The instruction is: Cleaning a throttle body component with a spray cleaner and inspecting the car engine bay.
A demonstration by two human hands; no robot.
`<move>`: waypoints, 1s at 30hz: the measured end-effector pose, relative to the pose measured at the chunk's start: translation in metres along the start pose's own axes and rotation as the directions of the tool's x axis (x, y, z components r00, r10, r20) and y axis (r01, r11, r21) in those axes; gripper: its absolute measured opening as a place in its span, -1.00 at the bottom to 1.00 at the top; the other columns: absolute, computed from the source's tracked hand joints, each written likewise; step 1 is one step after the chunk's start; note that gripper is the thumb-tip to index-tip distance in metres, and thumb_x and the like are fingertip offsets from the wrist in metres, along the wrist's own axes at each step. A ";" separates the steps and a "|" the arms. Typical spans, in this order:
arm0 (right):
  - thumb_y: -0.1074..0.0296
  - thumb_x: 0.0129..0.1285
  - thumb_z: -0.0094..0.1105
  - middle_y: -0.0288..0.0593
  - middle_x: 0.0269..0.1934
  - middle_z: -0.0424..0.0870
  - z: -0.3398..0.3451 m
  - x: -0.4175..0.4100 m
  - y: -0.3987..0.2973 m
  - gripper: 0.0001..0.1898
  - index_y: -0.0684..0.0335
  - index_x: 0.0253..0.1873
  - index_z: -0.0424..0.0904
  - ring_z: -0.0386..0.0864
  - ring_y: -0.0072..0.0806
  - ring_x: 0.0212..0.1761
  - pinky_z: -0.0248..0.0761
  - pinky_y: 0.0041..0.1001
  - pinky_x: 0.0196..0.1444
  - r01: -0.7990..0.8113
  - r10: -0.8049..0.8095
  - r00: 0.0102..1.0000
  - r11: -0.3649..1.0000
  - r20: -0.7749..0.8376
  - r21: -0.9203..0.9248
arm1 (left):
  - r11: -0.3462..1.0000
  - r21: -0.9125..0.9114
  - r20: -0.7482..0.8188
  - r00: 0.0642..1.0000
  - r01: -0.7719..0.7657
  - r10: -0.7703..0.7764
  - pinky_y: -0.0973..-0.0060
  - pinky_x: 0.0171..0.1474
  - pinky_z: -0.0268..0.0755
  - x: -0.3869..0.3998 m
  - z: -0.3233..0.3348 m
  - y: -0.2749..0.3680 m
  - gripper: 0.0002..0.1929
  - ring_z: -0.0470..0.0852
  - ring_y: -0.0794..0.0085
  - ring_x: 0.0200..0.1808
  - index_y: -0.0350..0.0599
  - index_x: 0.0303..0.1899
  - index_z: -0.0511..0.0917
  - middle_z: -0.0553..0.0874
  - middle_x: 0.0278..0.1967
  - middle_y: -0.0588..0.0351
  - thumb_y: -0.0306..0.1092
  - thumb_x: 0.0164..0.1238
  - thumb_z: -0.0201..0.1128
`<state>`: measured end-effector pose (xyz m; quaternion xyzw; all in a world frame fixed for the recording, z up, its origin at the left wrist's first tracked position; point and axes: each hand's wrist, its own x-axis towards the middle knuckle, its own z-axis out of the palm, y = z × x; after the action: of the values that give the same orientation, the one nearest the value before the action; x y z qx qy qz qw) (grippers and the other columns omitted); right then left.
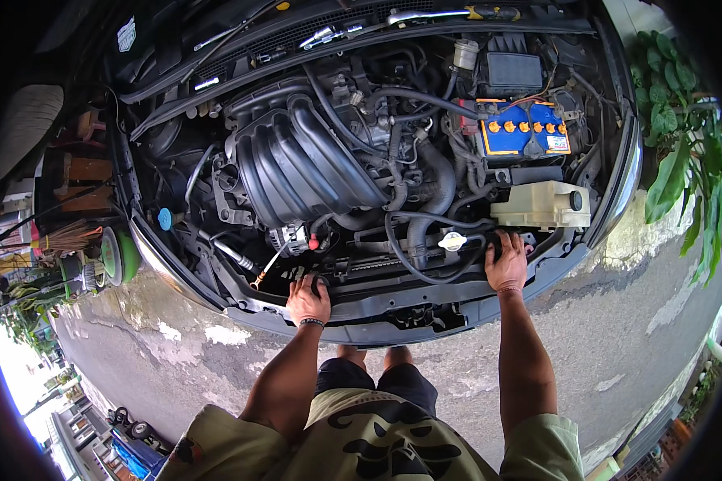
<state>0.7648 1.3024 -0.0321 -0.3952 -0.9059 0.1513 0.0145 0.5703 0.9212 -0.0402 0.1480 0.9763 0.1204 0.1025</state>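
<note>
At the front of an open car engine bay, my left hand [308, 299] grips the dark radiator support panel [391, 297], fingers curled over its rear edge and fingertips partly hidden. My right hand [507, 258] grips the same panel farther right, just in front of a yellowed plastic fluid reservoir [538, 204]. Between the hands, a thin black hose [433, 281] loops around the pale radiator cap [452, 242]. A thick ribbed radiator hose [418, 243] runs down beside it. Behind my left hand lie a dipstick's orange handle [257, 282] and the alternator [289, 240].
A ribbed black intake manifold [307, 162] fills the middle. A blue battery [523, 129] sits at the right. Along the cowl lie a ratchet [433, 15], sockets [328, 36] and another shiny socket [207, 83]. Leafy plants [674, 150] stand right of the car.
</note>
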 end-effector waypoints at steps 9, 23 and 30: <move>0.26 0.28 0.15 0.12 0.09 0.57 0.003 -0.001 0.002 -0.59 0.22 0.21 0.53 0.48 0.09 0.20 0.37 -0.13 0.31 0.030 -0.032 0.998 0.999 -0.053 -0.023 | 1.000 -0.011 -0.008 1.000 -0.003 0.003 0.14 0.13 0.50 0.000 0.000 -0.001 -0.70 0.62 -0.03 0.04 -0.02 0.01 0.65 0.71 -0.07 -0.05 -0.16 0.39 0.13; 0.29 0.28 0.14 0.08 0.08 0.57 0.000 0.000 -0.001 -0.60 0.22 0.20 0.53 0.47 0.06 0.19 0.38 -0.15 0.29 0.011 -0.011 1.000 1.000 -0.025 0.008 | 1.000 -0.005 0.028 0.999 0.023 -0.023 0.15 0.14 0.50 -0.001 -0.001 0.000 -0.69 0.62 -0.01 0.05 0.00 0.03 0.66 0.72 -0.07 -0.03 -0.16 0.39 0.13; 0.25 0.30 0.14 0.10 0.07 0.57 0.001 -0.001 0.000 -0.62 0.22 0.18 0.54 0.46 0.07 0.21 0.36 -0.15 0.32 0.008 -0.008 0.999 1.000 -0.031 -0.015 | 1.000 0.001 0.007 1.000 -0.009 0.009 0.11 0.09 0.51 -0.001 0.003 -0.003 -0.72 0.62 -0.04 0.00 -0.06 0.00 0.64 0.72 -0.11 -0.04 -0.20 0.37 0.15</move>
<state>0.7651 1.3018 -0.0328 -0.3941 -0.9083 0.1381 0.0261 0.5708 0.9188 -0.0441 0.1529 0.9753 0.1197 0.1052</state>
